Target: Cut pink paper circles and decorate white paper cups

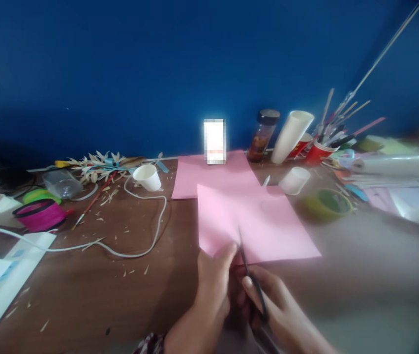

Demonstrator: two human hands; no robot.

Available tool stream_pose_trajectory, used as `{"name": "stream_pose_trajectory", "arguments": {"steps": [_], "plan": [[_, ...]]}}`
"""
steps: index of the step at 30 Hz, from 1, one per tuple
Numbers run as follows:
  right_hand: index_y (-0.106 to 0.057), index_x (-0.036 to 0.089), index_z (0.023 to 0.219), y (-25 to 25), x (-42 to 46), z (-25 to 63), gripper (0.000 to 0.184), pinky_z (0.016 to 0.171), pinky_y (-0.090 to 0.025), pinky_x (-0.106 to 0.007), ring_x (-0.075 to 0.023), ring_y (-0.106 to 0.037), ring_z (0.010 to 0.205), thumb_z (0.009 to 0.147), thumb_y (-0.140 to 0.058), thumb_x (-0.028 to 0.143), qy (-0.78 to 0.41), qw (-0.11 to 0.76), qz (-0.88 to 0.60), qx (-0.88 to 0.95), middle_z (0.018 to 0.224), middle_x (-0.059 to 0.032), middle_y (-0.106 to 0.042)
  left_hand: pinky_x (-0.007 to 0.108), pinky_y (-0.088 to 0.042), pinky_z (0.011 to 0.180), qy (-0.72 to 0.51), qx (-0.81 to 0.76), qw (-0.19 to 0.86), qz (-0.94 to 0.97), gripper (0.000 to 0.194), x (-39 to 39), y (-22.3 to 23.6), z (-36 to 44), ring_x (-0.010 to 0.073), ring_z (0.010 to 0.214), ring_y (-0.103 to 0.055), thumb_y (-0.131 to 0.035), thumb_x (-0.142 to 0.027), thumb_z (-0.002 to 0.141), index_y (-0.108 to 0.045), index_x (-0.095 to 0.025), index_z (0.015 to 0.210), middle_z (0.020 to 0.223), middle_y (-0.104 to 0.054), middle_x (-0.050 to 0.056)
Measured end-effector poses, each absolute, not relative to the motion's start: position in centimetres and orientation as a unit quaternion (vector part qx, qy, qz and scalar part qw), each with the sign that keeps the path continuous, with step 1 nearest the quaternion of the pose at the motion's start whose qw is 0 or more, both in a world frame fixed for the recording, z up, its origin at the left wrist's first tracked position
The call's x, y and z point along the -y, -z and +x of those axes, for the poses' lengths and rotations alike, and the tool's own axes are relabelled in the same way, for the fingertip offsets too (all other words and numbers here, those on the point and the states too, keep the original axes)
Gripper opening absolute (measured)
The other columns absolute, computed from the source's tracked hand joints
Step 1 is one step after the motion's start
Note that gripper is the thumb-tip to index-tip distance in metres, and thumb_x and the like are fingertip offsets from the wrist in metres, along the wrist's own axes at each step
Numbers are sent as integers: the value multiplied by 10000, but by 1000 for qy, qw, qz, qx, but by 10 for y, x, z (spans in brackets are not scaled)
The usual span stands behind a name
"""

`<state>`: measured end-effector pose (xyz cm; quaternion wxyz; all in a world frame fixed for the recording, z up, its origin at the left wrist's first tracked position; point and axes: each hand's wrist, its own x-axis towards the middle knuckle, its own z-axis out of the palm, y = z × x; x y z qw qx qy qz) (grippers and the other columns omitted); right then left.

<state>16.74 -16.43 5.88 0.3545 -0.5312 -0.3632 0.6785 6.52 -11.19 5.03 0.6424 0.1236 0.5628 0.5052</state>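
Note:
My left hand (215, 275) pinches the near edge of a pink sheet of paper (264, 223), with the thumb on top and the fingers out of sight beneath. Black-handled scissors (256, 290) are gripped in my right hand (270, 295), its thumb and fingers closed at the loops. One blade lies over the paper, pointing away from me, just right of my left thumb. Whether the other blade is under the sheet I cannot make out. Behind, a second pink sheet (213, 177) lies flat on the brown table, partly overlapped by the held one.
White cups (147, 178) (295, 180) flank the paper. A white cable (132, 255) runs left to a power strip (17, 280). Ribbon rolls (40, 215) lie far left. A lidded jar (264, 135), a paper tube (292, 135) and red cups of brushes (320, 152) stand back right.

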Motion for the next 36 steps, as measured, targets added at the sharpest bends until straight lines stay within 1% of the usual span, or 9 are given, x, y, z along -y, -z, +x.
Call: {"name": "stream_pose_trajectory", "arguments": {"steps": [4,8,13,16,20,25,29,33,36], "plan": [[-581,137,898,-65,163,174,495,476,-460,-235,-150,-573,591,802,-556,622,-709,340,-521,332,701,-40,-600,233,-399,329,-479,-582,646,122,294,112,-52,70,134,335,-503,-771,-339,585,-537,-161,582,431,-515,-13],[-570,122,828,-66,160,172,513,463,-431,-212,-115,-532,521,798,-554,634,-693,357,-528,337,630,-21,-578,252,-306,228,-431,-590,672,124,351,115,-55,74,130,219,-378,-693,-420,657,-470,-186,520,334,-398,-43],[-578,115,841,-59,160,169,539,448,-406,-190,-104,-519,522,784,-557,650,-689,367,-530,331,635,-13,-568,232,-298,223,-453,-575,671,119,302,114,-56,74,116,228,-381,-730,-397,624,-533,-168,623,367,-449,-46],[-588,115,857,-60,162,169,539,459,-429,-208,-115,-532,536,786,-555,648,-703,362,-525,314,675,-26,-581,235,-290,215,-422,-609,663,110,350,113,-55,73,122,216,-382,-746,-437,591,-521,-169,601,349,-437,-44],[-597,113,836,-66,160,171,501,500,-475,-245,-141,-556,585,810,-555,611,-712,363,-523,297,707,-43,-589,212,-287,225,-400,-618,664,129,369,113,-57,74,106,223,-382,-727,-459,614,-495,-176,576,341,-426,-48],[-592,107,849,-66,156,171,509,487,-462,-235,-135,-554,565,815,-547,613,-687,367,-536,325,662,-26,-563,212,-303,234,-372,-636,664,126,363,114,-61,75,108,223,-376,-702,-448,646,-460,-192,560,304,-382,-60],[-576,115,855,-57,157,170,484,462,-411,-197,-107,-537,539,830,-540,597,-666,371,-539,358,658,-15,-563,232,-342,251,-393,-585,697,128,326,114,-60,73,118,242,-400,-697,-425,652,-491,-174,628,340,-440,-44],[-563,122,883,-49,159,173,438,466,-406,-201,-101,-528,528,850,-544,559,-651,382,-536,379,647,-7,-561,240,-338,248,-410,-551,716,124,306,116,-59,73,122,250,-421,-704,-392,653,-516,-150,652,413,-527,-4],[-559,125,858,-46,160,176,420,463,-398,-199,-98,-520,527,857,-544,545,-646,387,-530,391,646,-6,-555,240,-347,257,-413,-538,726,115,299,118,-58,74,120,251,-426,-696,-385,673,-526,-143,633,410,-520,-4]]}}
